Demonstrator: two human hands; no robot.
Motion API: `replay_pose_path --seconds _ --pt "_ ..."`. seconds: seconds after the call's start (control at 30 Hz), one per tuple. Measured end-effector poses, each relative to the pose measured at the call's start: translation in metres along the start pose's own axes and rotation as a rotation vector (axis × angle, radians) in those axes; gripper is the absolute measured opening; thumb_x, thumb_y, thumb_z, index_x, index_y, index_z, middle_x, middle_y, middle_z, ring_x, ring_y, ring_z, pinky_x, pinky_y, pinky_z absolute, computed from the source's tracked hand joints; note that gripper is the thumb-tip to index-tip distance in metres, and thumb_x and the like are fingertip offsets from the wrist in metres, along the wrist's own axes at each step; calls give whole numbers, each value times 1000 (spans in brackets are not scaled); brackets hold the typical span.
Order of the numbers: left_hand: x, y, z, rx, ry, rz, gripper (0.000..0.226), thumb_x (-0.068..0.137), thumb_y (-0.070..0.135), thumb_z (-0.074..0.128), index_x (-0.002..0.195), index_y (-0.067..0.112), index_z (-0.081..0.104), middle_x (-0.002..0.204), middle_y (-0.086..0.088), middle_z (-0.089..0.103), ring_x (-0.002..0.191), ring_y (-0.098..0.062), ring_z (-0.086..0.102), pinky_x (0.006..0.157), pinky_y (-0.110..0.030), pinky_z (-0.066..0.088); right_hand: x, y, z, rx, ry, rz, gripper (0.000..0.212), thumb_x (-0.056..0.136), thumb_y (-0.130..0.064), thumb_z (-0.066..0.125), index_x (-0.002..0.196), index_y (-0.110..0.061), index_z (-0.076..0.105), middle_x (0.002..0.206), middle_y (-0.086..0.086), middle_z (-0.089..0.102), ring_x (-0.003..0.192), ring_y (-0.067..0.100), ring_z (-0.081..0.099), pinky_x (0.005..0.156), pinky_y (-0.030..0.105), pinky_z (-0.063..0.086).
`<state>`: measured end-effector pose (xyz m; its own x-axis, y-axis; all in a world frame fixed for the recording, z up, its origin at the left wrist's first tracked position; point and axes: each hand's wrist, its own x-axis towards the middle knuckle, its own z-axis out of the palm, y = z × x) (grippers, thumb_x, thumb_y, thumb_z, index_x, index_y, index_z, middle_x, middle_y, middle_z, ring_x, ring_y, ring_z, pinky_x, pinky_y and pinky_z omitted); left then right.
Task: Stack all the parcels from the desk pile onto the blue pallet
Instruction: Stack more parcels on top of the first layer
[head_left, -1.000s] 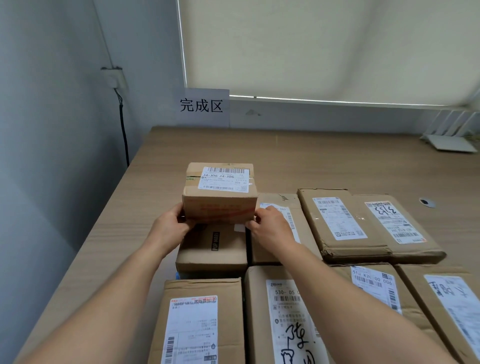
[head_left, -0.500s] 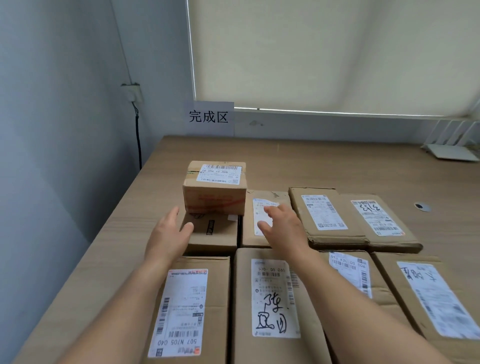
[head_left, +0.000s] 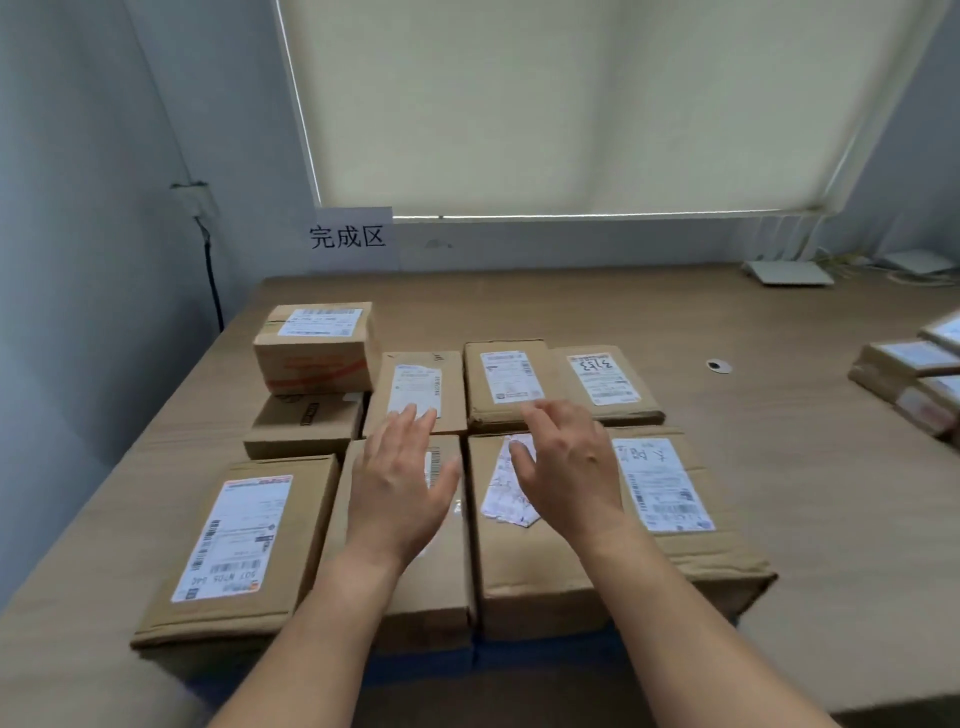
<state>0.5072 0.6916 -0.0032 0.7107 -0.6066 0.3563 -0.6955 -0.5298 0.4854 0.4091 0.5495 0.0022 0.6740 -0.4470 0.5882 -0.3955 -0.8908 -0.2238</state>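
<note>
Cardboard parcel (head_left: 317, 345), long axis L-R; L hand (head_left: 400, 486), R hand (head_left: 569, 467) empty, splayed, apart.

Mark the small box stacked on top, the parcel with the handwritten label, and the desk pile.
small box (head_left: 314, 366): head view, front face.
handwritten-label parcel (head_left: 600, 379): head view, white label.
desk pile (head_left: 904, 358): head view, top of one parcel.

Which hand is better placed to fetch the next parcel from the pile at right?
Right, probably. The right hand is open and nearer the pile at the desk's right edge; the left hand, also open, hovers farther away over the stacked parcels.
</note>
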Motion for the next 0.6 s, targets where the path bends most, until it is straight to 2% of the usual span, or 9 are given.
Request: replay_pose_path --seconds 0.2,0.33,0.43,0.6 --pt "-34 86 33 -14 -76 109 69 82 52 36 141 17 41 151 -6 33 141 -23 25 114 -39 17 -51 62 -59 -85 56 71 38 64 -16 80 99 -7 68 99 12 66 85 31 65 68 38 52" --pt "-58 139 63 -37 -139 207 76 80 59 28 142 17 40 151 -7 32 142 -23 24 114 -39 16 -92 108 -95 -163 61 144 40 63 -20 78 99 -7 68 95 13 66 80 31 65 65 37 52" --pt "-76 179 86 -70 -155 281 75 79 58 29 139 16 45 149 -10 36 139 -27 30 113 -46 22 -123 139 -121 -221 46 214 46 62 -22 82 103 -6 67 96 14 66 83 31 65 67 38 53" --pt "-103 243 119 -129 -238 389 69 86 58 34 146 23 29 156 -3 21 145 -19 13 114 -31 3 -165 186 -163 -327 96 291 44 69 -25 78 107 -7 66 99 13 67 85 28 65 68 37 52"
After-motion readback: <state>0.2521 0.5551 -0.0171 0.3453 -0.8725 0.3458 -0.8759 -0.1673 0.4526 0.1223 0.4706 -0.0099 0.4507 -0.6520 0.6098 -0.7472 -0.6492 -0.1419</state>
